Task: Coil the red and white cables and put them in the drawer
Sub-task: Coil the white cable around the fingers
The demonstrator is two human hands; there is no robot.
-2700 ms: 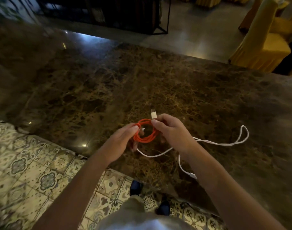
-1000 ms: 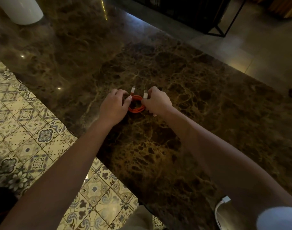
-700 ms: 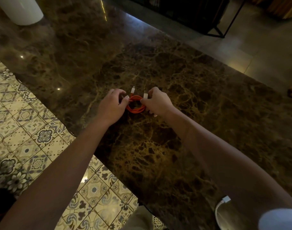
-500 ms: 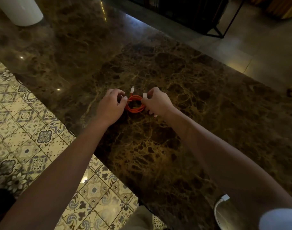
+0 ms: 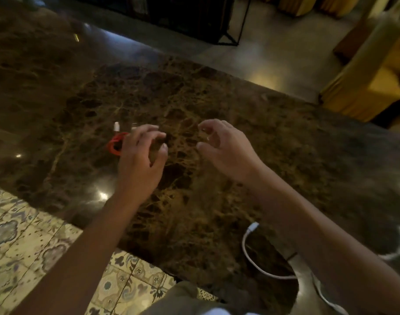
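The red cable [image 5: 114, 145] lies coiled on the brown marble table [image 5: 217, 92], its white plug ends pointing away from me. My left hand [image 5: 141, 155] hovers just right of the coil, partly covering it, fingers spread and empty. My right hand [image 5: 226, 146] is further right above the bare marble, fingers apart, holding nothing. The white cable [image 5: 253, 253] lies uncoiled near the table's front edge under my right forearm, which hides part of it; another loop shows at the far right. No drawer is in view.
Patterned floor tiles [image 5: 24, 235] run along the table's near left edge. A black metal-framed cabinet [image 5: 194, 17] stands beyond the table. Yellow-covered chairs [image 5: 371, 78] stand at the back right.
Both hands have let go of the red coil, which now rests on the table. The hands have opened and moved right, and the view has shifted right.
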